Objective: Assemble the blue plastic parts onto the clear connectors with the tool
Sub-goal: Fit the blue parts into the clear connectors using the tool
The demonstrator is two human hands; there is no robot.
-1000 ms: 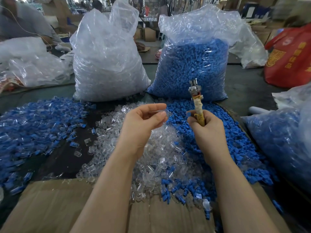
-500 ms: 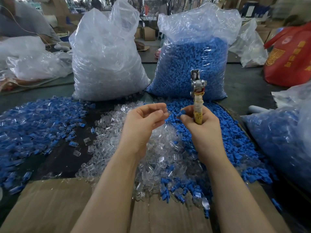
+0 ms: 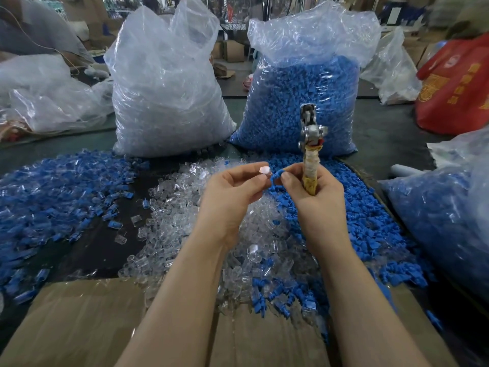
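Note:
My left hand (image 3: 234, 193) pinches a small clear connector (image 3: 264, 170) between thumb and fingertips. My right hand (image 3: 312, 197) grips a tool (image 3: 311, 144) upright by its taped yellow handle, its metal head pointing up. The thumb and forefinger of that hand also pinch a blue plastic part (image 3: 276, 176). The blue part and the clear connector sit close together, almost touching, above the heaps. Below the hands lie a heap of loose clear connectors (image 3: 201, 234) and a heap of loose blue parts (image 3: 370, 223).
A bag of clear connectors (image 3: 166, 96) and a bag of blue parts (image 3: 299, 94) stand behind the heaps. Assembled blue-and-clear pieces (image 3: 50, 192) spread at the left. Another bag of blue pieces (image 3: 444, 215) lies right, a red bag (image 3: 457, 86) beyond. Cardboard (image 3: 84, 321) covers the near edge.
The two hands have come together. The right hand, tool still upright, now brings the blue part up to the clear connector in the left hand.

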